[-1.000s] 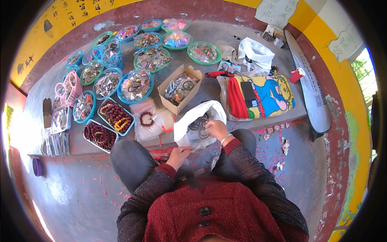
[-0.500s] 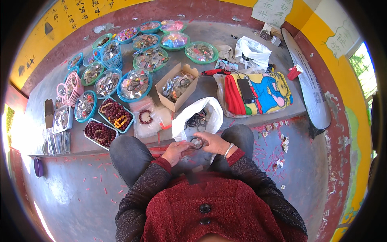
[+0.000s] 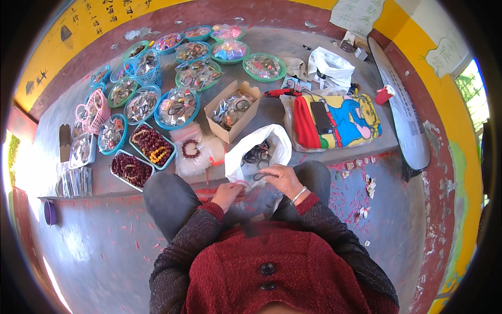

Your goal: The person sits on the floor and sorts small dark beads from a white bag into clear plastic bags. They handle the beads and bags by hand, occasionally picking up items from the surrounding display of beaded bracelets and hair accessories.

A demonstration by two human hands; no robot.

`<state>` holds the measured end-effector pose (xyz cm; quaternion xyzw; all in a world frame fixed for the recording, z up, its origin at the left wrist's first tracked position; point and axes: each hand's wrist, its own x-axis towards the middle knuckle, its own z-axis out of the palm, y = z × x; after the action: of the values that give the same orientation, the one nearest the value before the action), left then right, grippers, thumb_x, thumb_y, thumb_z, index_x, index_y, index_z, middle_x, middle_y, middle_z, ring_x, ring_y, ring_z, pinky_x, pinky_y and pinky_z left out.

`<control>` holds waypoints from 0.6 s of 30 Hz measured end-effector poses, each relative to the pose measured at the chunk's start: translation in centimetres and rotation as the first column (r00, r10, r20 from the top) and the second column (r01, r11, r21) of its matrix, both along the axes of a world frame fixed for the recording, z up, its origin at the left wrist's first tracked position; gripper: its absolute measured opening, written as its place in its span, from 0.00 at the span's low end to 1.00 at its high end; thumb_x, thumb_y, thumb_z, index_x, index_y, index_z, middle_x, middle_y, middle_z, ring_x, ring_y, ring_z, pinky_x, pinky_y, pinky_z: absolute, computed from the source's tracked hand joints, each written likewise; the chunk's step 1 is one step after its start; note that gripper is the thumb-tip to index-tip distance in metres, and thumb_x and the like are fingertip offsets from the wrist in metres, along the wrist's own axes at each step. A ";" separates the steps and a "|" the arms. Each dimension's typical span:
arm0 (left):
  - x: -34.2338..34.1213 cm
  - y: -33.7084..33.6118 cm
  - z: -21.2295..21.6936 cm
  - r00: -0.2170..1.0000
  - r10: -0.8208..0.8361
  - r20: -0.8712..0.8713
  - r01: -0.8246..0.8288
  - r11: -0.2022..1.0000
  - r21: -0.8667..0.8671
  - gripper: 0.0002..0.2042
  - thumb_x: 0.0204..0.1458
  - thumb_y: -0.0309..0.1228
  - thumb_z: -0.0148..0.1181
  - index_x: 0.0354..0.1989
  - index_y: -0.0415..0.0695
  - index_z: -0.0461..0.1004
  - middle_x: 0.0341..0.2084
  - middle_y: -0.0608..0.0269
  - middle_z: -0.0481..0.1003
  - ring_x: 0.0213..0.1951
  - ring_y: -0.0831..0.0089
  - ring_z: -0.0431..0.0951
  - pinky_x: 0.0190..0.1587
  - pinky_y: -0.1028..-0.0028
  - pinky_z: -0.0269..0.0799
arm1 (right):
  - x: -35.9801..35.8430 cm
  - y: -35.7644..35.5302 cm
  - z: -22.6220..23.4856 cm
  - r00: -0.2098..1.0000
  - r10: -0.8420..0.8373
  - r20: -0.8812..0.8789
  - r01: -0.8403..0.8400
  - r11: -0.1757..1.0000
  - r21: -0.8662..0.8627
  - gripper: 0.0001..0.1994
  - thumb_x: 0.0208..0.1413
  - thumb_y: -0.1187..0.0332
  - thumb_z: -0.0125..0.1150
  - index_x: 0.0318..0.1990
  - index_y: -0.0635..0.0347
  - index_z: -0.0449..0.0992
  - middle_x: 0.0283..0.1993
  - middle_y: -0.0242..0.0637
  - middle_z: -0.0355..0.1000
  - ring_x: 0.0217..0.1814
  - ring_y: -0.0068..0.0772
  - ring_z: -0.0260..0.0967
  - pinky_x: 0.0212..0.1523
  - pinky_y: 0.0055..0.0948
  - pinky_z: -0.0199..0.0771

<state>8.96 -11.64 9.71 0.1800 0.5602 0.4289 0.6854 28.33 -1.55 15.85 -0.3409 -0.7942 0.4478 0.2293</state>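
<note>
Over my lap, my right hand (image 3: 285,181) pinches a thin dark loop (image 3: 260,176), which looks like a cord bracelet. My left hand (image 3: 227,195) is closed on a small see-through plastic bag (image 3: 241,184) with a reddish edge, a little apart from the loop. Just beyond both hands stands an opened white plastic bag (image 3: 283,144), with a tangle of dark cords (image 3: 257,153) inside it. A dark red bead bracelet (image 3: 190,148) lies on flat see-through bags (image 3: 212,152) left of the white bag.
Trays of dark red beads (image 3: 129,170) sit at the ledge's left front. Behind them are several basins (image 3: 177,108) of bagged trinkets. A cardboard box (image 3: 250,116) stands mid-ledge. Rightward lies a folded colourful blanket (image 3: 358,123) with a phone (image 3: 320,117) on it.
My hands have parted: the right one has lifted the dark loop slightly up and away from the left. The left hand still keeps the small plastic bag.
</note>
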 end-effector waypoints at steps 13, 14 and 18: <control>0.2 -0.2 -2.3 0.924 -0.246 -0.293 0.285 0.954 0.097 0.12 0.53 0.28 0.47 0.38 0.33 0.72 0.28 0.60 0.73 0.27 0.74 0.74 0.31 0.77 0.73 | -2.6 -1.6 -1.2 0.946 0.303 0.117 -0.320 0.811 0.490 0.08 0.43 0.77 0.53 0.33 0.61 0.75 0.31 0.39 0.69 0.34 0.42 0.66 0.34 0.34 0.68; 0.2 -0.2 -2.4 0.918 -0.253 -0.306 0.297 0.949 0.106 0.12 0.53 0.29 0.47 0.39 0.33 0.72 0.28 0.60 0.73 0.27 0.74 0.74 0.31 0.77 0.73 | -2.5 -1.6 -1.4 0.942 0.310 0.127 -0.331 0.809 0.486 0.08 0.43 0.77 0.53 0.33 0.61 0.75 0.30 0.39 0.68 0.34 0.42 0.66 0.34 0.34 0.68; 0.7 0.0 0.1 0.912 -0.254 -0.323 0.305 0.945 0.117 0.13 0.54 0.30 0.47 0.42 0.34 0.72 0.28 0.60 0.73 0.27 0.76 0.73 0.32 0.77 0.73 | -2.2 -1.3 -1.8 0.935 0.299 0.192 -0.352 0.848 0.395 0.07 0.44 0.74 0.52 0.33 0.60 0.74 0.29 0.39 0.68 0.35 0.43 0.66 0.34 0.35 0.68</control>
<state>9.64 -11.63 9.79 0.3782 0.5898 0.3383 0.6282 26.10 -2.85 14.05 -0.1702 -0.9310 0.2752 0.1689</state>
